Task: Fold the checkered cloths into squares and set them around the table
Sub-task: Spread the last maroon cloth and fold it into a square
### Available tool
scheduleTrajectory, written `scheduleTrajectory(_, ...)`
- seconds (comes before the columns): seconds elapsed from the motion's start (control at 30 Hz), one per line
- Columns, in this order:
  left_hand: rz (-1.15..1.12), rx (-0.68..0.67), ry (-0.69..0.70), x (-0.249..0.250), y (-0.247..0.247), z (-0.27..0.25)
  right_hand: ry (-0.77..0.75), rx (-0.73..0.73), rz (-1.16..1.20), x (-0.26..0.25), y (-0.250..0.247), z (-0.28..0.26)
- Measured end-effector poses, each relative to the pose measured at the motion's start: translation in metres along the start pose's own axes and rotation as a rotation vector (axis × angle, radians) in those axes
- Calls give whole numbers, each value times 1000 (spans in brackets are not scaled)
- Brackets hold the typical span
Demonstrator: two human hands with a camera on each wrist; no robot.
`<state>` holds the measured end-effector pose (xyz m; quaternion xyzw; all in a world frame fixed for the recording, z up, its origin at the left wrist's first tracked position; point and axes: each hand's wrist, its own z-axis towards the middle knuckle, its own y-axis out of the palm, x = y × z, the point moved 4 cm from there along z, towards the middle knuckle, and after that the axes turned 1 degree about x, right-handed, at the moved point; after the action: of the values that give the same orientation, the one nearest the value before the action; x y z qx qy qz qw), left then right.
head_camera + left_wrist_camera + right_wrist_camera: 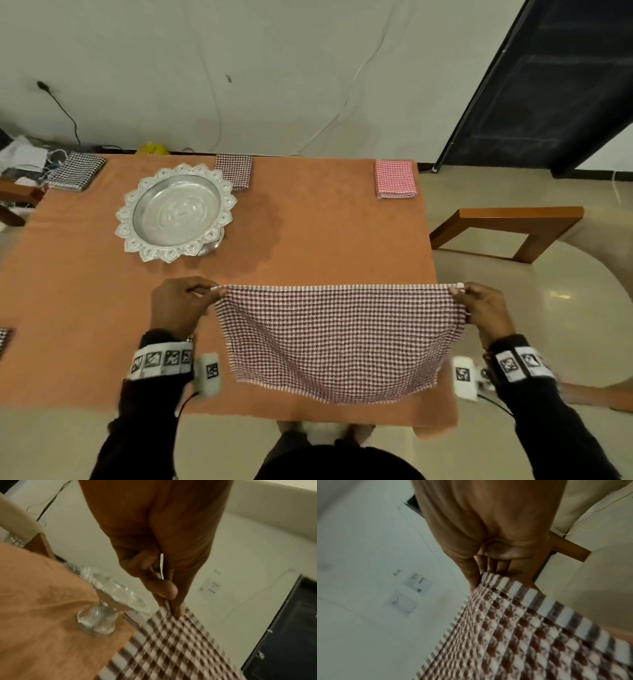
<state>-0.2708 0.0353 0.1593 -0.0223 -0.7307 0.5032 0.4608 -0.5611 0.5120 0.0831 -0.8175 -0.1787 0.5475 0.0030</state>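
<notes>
A brown-and-white checkered cloth (339,339) hangs stretched in the air over the near edge of the table, its lower edge sagging. My left hand (186,301) pinches its upper left corner and my right hand (479,308) pinches the upper right corner. In the left wrist view the left hand (164,588) pinches the cloth (171,642) between thumb and fingers. The right wrist view shows the right hand (488,568) gripping the cloth's (522,628) corner. Folded cloths lie along the far edge: a black-checked one (77,170), a brown one (234,171) and a pink one (395,179).
The table wears an orange cover (325,233). A silver footed tray with a petal rim (176,212) stands at the far left. Another checkered cloth's edge (5,337) shows at the left border. A wooden bench (513,229) stands on the floor to the right.
</notes>
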Motion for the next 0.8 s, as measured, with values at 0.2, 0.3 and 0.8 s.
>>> scheduleTrajectory(0.2,13,19,-238,-47,101,53,193,199,136,49,23,80)
scheduleTrajectory(0.3,73,-38,-309,-63,130,32,296,305,-111,75,24,73)
scheduleTrajectory(0.8,68,-402,-646,-163,170,-89,499,187,-615,191,25,-64)
